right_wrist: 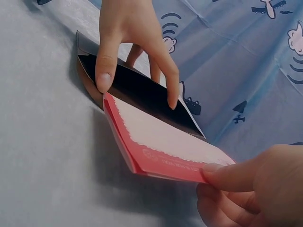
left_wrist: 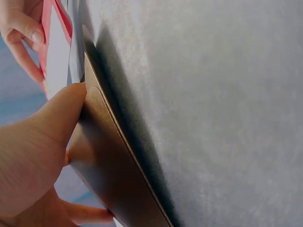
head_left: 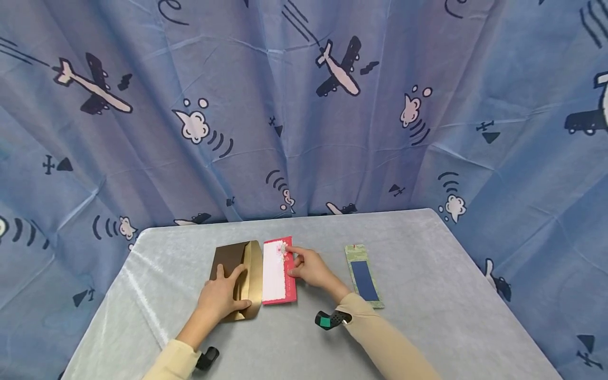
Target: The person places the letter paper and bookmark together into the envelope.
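With fingers splayed, the left hand [head_left: 217, 297] pressed on a brown-and-gold paper envelope [head_left: 255, 275] beneath them; the right hand [head_left: 311, 267] pinched a rectangular red-and-white card [head_left: 274, 272] between thumb and fingers, beside the envelope.

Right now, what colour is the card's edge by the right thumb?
Pinkish red; the right wrist view shows the card's edge best.

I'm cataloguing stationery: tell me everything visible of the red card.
The card is a flat red oblong that looks like stiff paper, with a white scallop-edged panel, small decoration near its far end and faint print along its right side. In the head view it points lengthwise forward, just right of the envelope, and seems partly lifted. The right hand pinches its right edge.
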{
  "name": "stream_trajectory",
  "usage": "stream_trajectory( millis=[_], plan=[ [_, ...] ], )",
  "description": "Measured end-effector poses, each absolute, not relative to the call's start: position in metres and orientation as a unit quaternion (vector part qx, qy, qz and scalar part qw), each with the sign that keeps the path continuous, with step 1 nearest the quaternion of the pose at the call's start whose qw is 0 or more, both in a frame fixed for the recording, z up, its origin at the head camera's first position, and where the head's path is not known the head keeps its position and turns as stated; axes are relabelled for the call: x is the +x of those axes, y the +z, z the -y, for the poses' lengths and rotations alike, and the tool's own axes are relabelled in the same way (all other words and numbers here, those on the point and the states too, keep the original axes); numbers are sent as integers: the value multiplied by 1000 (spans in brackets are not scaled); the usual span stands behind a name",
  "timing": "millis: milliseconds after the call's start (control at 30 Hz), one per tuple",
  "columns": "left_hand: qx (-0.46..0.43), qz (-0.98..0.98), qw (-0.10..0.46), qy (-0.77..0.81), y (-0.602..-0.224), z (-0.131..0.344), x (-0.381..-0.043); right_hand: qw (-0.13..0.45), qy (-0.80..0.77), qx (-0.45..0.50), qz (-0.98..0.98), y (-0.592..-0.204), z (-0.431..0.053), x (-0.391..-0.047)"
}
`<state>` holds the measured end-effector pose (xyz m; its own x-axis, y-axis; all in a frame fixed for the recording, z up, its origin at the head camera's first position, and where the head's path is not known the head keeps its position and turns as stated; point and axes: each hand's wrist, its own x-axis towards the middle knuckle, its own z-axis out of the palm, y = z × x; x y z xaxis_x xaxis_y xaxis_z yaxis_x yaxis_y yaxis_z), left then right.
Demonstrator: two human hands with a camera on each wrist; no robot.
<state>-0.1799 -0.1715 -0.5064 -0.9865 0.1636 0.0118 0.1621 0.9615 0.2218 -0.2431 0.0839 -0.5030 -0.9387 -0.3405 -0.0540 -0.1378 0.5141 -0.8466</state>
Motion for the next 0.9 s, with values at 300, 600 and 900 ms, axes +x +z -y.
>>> stream_trajectory(
  millis=[300, 600, 900],
  plan=[
    [84, -990, 9, 109, -507, 172, -182, 98, -470, -149, -865, -505, -67, -245],
    [83, -990, 26, 115, -503, 173, -181, 94, -459, -150, -871, -506, -55, -246],
    [79, -988, 41, 124, -502, 174, -182, 86, -447, -149, -878, -510, -49, -250]
  ],
)
